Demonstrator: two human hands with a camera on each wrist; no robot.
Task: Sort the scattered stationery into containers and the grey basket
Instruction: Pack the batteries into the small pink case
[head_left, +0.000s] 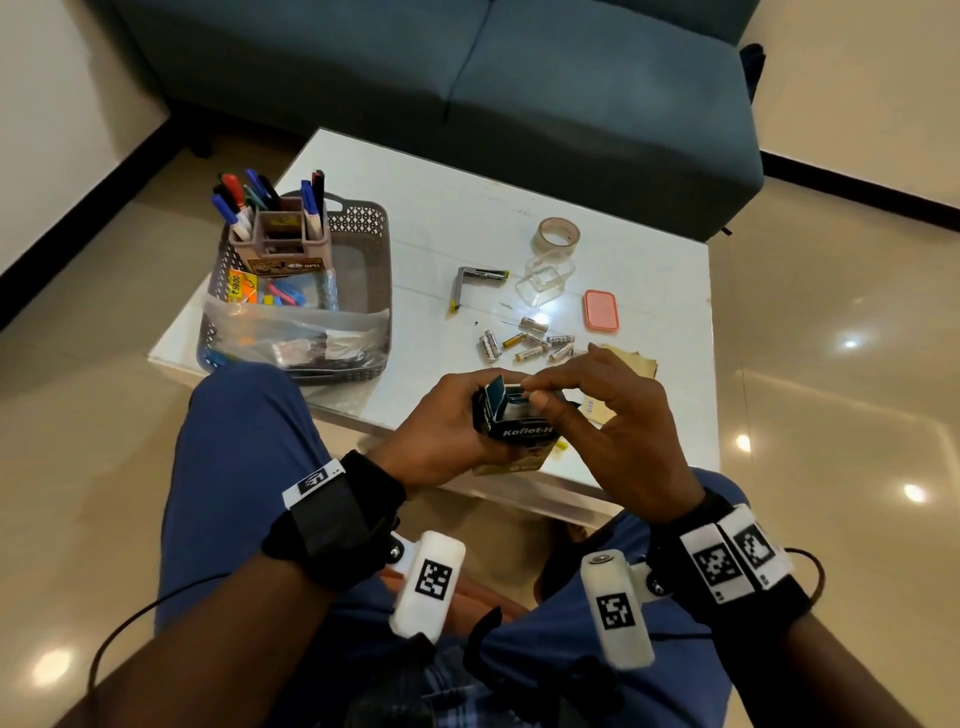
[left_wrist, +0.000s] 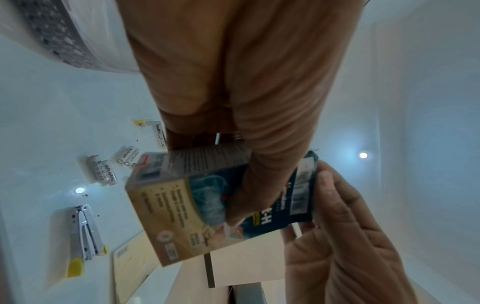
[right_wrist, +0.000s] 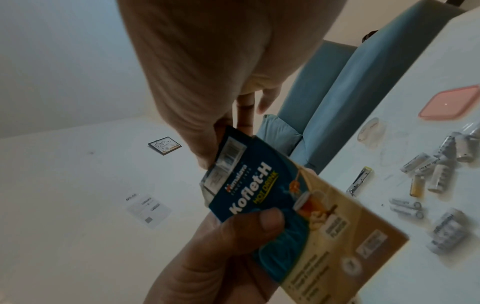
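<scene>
A small blue and tan Koflet-H box (head_left: 519, 432) is held above the table's near edge. My left hand (head_left: 467, 415) grips it from below and the left, fingers wrapped round its body (left_wrist: 197, 201). My right hand (head_left: 540, 392) pinches the open flap end at the top of the box (right_wrist: 259, 205). What lies inside the box is hidden. Several white batteries (head_left: 530, 343) lie scattered just beyond my hands. The grey basket (head_left: 363, 228) stands at the table's left.
A pen holder (head_left: 280, 234) full of markers and a plastic bag sit inside the basket. An opened stapler (head_left: 475, 280), a tape roll (head_left: 558, 236), a clear container (head_left: 545, 280) and a pink lid (head_left: 601, 310) lie farther back. Tan paper (head_left: 628, 358) lies beside my right hand. A blue sofa (head_left: 467, 67) stands behind.
</scene>
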